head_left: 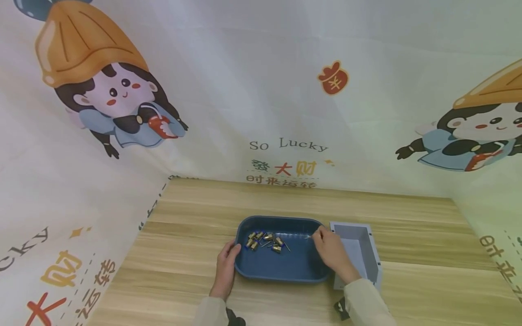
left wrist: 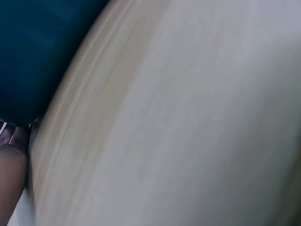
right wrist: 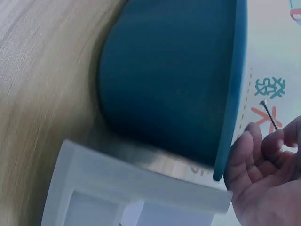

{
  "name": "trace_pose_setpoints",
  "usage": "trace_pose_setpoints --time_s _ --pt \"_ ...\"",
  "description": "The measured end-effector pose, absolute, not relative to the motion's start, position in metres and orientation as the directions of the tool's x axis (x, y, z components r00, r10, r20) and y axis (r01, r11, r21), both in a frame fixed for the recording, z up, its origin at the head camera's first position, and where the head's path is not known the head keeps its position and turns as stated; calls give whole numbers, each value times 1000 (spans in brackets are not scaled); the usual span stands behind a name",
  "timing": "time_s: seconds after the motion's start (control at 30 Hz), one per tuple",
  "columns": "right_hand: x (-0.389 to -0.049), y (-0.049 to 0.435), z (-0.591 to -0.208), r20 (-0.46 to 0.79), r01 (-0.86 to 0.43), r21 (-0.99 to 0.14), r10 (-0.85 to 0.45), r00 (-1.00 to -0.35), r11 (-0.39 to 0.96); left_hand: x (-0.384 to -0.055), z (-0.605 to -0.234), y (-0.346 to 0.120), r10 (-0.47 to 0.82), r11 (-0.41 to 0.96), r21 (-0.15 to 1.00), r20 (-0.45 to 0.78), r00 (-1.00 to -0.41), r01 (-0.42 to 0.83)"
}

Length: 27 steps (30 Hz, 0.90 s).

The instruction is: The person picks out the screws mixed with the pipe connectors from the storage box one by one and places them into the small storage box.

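Note:
A dark blue rectangular basin (head_left: 285, 271) with rounded corners sits on the table. Inside its left half lie several small brass-coloured pieces (head_left: 268, 237) with blue parts, and thin shanks among them. My left hand (head_left: 226, 265) grips the basin's left side, thumb at the rim; the left wrist view shows only part of the thumb (left wrist: 10, 176) beside the basin wall (left wrist: 42, 52). Over the basin's right end, my right hand (head_left: 329, 248) pinches a screw (right wrist: 269, 114) between thumb and fingertip, its flat head pointing away from the hand.
A light grey box (head_left: 376, 258) stands close against the basin's right side, partly behind my right forearm. The wood-grain table (head_left: 179, 253) is bordered by printed cloth walls (head_left: 228, 90) at the back and sides.

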State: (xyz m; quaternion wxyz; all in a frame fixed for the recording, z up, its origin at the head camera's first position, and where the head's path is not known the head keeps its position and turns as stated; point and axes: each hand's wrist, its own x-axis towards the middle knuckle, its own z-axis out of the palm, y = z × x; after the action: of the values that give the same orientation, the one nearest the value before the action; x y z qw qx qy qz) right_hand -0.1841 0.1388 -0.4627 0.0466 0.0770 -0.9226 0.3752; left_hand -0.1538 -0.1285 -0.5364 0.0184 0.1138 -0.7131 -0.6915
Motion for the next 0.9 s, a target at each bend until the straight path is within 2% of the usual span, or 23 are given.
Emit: trace_pose_setpoints --time_s 0.33,0.9 --pt "-184 158 -456 203 -127 -690 23 -979 712 -153 -536 -128 -173 23 990 -137 -975 -143" --pt "-176 195 -462 114 15 -686 128 -985 728 -154 -537 -128 -180 16 989 -139 -974 -144"
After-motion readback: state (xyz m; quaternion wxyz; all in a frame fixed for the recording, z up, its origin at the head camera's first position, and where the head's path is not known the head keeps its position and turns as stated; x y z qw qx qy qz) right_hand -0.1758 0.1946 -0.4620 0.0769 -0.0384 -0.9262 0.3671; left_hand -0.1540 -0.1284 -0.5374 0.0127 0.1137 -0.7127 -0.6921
